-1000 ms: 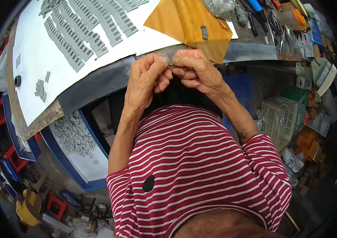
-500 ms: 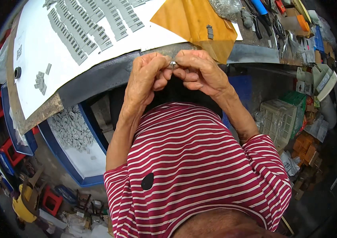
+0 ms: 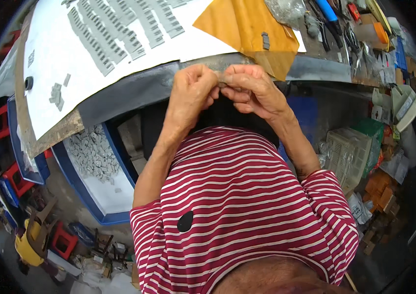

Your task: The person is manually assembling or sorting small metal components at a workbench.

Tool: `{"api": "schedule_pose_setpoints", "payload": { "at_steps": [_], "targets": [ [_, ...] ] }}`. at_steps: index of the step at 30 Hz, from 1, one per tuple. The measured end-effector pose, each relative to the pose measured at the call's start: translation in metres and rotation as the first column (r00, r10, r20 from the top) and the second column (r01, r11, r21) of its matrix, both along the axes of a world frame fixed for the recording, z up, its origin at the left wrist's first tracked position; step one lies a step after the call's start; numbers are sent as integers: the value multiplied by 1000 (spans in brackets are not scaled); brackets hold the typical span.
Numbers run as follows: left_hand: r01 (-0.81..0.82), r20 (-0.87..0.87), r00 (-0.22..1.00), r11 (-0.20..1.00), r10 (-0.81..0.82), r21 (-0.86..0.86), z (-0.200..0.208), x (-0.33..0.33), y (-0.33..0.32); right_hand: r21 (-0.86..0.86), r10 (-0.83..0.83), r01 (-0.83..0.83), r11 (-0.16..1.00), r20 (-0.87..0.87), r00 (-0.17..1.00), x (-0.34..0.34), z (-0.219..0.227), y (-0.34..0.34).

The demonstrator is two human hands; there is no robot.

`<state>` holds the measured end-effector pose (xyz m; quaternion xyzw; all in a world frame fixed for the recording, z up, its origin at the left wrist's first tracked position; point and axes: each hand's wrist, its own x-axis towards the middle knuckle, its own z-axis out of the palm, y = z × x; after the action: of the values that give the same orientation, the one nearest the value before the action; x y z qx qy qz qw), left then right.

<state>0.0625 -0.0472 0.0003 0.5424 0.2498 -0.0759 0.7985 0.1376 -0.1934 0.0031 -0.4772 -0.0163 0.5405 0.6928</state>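
Observation:
At the table's near edge, my left hand (image 3: 192, 93) and my right hand (image 3: 256, 90) meet fingertip to fingertip. Both are closed in a pinch over a small shiny grey piece, which the fingers now almost wholly hide. Beyond them, rows of small grey metal-looking pieces (image 3: 102, 36) lie on a white sheet (image 3: 53, 36). A loose heap of the same grey pieces (image 3: 56, 96) sits toward the left end. An orange-yellow cloth-like sheet (image 3: 242, 27) lies ahead of my right hand, with a short stack of grey pieces (image 3: 266, 41) on it.
Left below the table, a blue-rimmed tray (image 3: 120, 217) holds many loose grey pieces. A small black ring (image 3: 28, 83) is on the white sheet. Pliers (image 3: 321, 29) and other tools crowd the far right. Red stools (image 3: 64, 240) and a person in yellow (image 3: 29, 252) are lower left.
My fingertips have come closer together, covering the shiny piece that showed between them before. The whole view has shifted slightly, so the table appears farther right.

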Motion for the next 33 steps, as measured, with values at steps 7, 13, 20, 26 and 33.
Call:
{"api": "schedule_pose_setpoints", "payload": {
  "at_steps": [7, 13, 20, 26, 33],
  "targets": [
    [-49, 162, 986, 896, -25, 441, -8, -7, -3, -74, 13, -9, 997, 57, 998, -4, 4, 5],
    [-88, 189, 982, 861, -9, 501, -2, -16, 1, -196, 51, 13, 981, 315, 948, -14, 12, 15],
    [-54, 243, 968, 885, -68, 463, 9, -30, 29, -185, 65, 20, 983, 442, 895, -19, 12, 28],
    [-396, 284, 917, 534, 281, 747, 31, -45, 111, -204, 80, 49, 978, 579, 811, -23, 9, 32],
    [-203, 286, 918, -295, 274, 934, -14, -58, 212, -173, 82, 32, 984, 608, 790, -27, 6, 28]
  ]
}}
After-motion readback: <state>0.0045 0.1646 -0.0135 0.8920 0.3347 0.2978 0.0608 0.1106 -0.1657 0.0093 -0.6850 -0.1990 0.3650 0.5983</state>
